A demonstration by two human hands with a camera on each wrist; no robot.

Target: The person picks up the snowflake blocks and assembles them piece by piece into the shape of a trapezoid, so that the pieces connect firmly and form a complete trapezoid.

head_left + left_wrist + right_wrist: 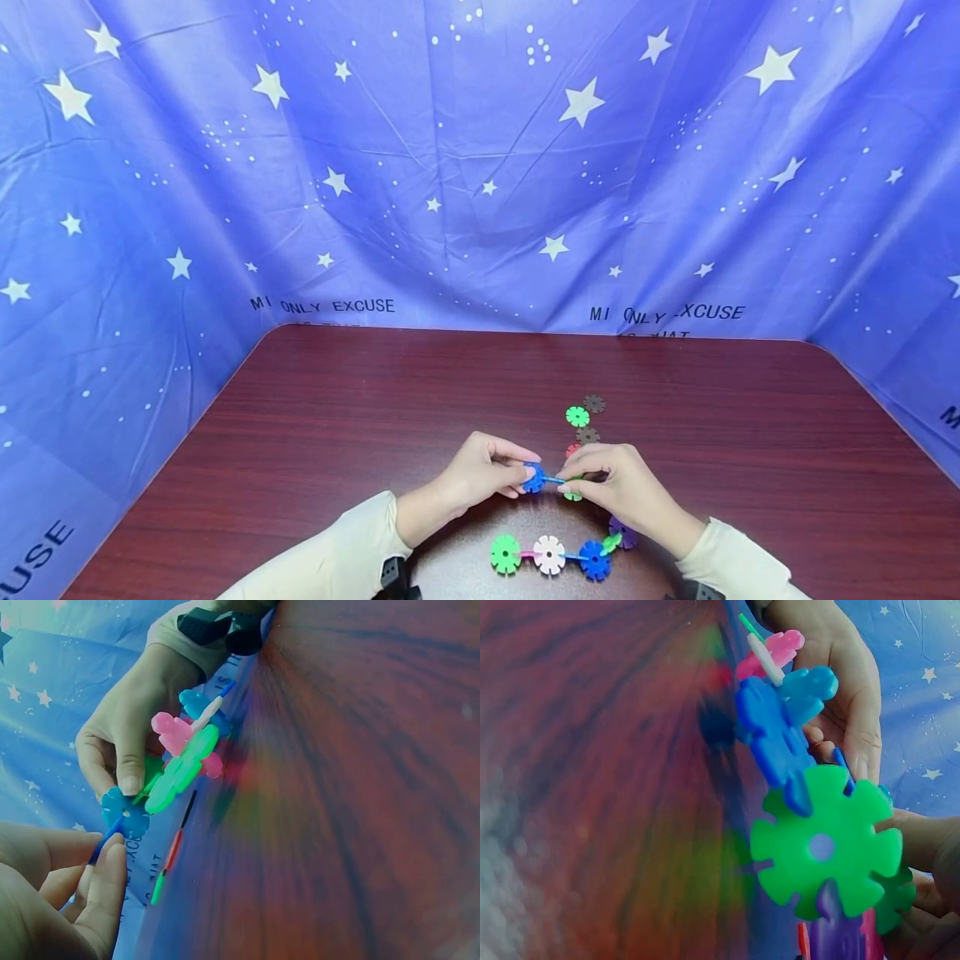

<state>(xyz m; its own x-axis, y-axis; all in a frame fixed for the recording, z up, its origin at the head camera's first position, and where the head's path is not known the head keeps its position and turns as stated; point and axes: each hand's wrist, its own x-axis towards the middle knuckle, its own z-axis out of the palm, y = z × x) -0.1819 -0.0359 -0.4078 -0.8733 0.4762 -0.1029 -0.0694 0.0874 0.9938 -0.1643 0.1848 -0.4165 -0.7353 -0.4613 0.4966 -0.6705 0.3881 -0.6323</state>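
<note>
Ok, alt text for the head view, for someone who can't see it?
A person's left hand pinches a blue notched disc, the right hand a light-blue one against it. Nearer the camera, a chain of linked discs rests on a reddish-brown table.

Reddish-brown table (337,417), starry blue cloth (487,125) behind it and at both sides, black lettering (363,306) beyond its far edge

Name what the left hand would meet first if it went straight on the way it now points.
Probably the light-blue disc just beyond the blue disc the left hand pinches, then the right hand; exact depth is unclear.
</note>
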